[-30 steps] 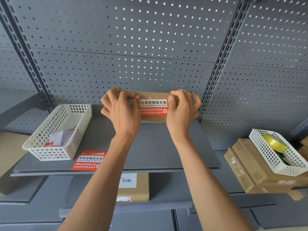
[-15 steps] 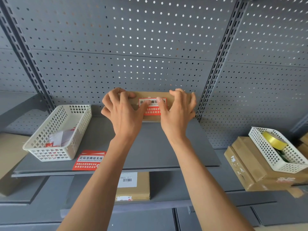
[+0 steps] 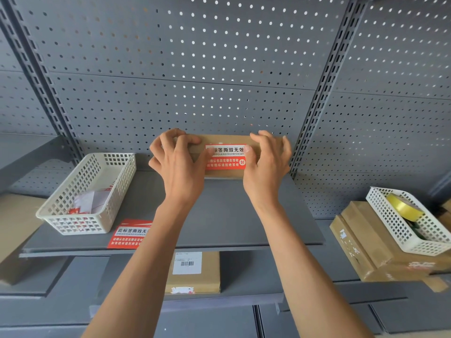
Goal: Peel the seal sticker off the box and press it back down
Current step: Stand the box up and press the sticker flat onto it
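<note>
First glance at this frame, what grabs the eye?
The red and white seal sticker on the front of the cardboard box, at the back of the grey shelf, with the left hand and right hand gripping the box either side, thumbs on the sticker's ends. Next, a second red sticker at the shelf's front edge, beside a white basket.

- Brown box (image 3: 220, 140), red-and-white sticker (image 3: 225, 157) with black and white lettering
- Grey shelf (image 3: 219, 215), grey panel (image 3: 170, 69) dotted with holes
- White lattice basket (image 3: 90, 191)
- Yellow tape roll (image 3: 404, 207)
</note>
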### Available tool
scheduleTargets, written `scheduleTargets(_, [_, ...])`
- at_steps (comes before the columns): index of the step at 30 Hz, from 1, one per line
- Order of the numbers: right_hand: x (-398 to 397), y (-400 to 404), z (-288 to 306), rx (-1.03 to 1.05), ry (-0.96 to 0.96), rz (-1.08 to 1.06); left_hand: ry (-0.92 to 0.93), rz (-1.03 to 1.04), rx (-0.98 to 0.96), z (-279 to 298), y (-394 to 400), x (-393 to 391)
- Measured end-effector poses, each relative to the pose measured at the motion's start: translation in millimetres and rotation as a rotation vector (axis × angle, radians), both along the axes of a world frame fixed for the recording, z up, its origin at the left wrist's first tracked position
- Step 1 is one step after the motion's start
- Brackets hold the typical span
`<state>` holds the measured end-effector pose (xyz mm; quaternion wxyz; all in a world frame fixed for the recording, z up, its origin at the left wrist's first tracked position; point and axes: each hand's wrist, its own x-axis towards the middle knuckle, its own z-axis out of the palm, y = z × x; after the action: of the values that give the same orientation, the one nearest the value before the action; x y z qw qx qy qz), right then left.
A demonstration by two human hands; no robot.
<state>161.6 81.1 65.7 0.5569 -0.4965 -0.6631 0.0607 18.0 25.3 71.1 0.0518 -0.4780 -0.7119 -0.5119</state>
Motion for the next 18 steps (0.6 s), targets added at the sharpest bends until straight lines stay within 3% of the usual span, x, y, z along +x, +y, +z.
scheduleTargets(18, [2.3,-2.8,-1.0,-0.048,-0.069,0.051,0.005,0.009,0.022,-0.5,1.6,1.9])
